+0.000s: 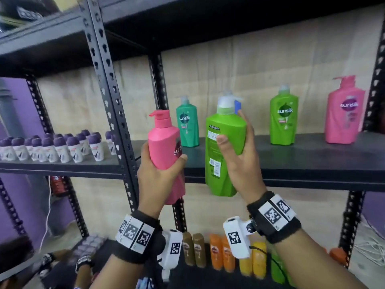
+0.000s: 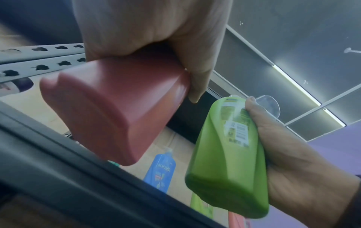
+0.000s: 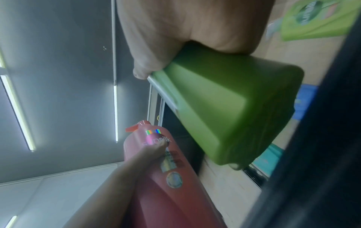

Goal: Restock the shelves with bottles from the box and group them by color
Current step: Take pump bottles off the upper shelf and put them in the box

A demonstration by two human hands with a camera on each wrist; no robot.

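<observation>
My left hand (image 1: 158,170) grips a pink pump bottle (image 1: 164,142) upright in front of the black shelf (image 1: 312,159). My right hand (image 1: 239,151) grips a light green pump bottle (image 1: 225,132) with its back label toward me, just right of the pink one. Both bottles are held in the air at the shelf's front edge. On the shelf stand a teal-green bottle (image 1: 187,124), a light green bottle (image 1: 283,119) and a pink bottle (image 1: 343,113). The left wrist view shows the pink bottle's base (image 2: 109,111) and the green one (image 2: 226,162). A blue bottle (image 2: 160,169) stands behind.
A slotted black upright (image 1: 108,80) divides the shelving. Several small purple-capped white bottles (image 1: 52,147) fill the left shelf. Brown, orange and yellow bottles (image 1: 220,253) stand on the lower shelf. A shelf board (image 1: 187,21) runs overhead. White cable (image 1: 370,251) lies at lower right.
</observation>
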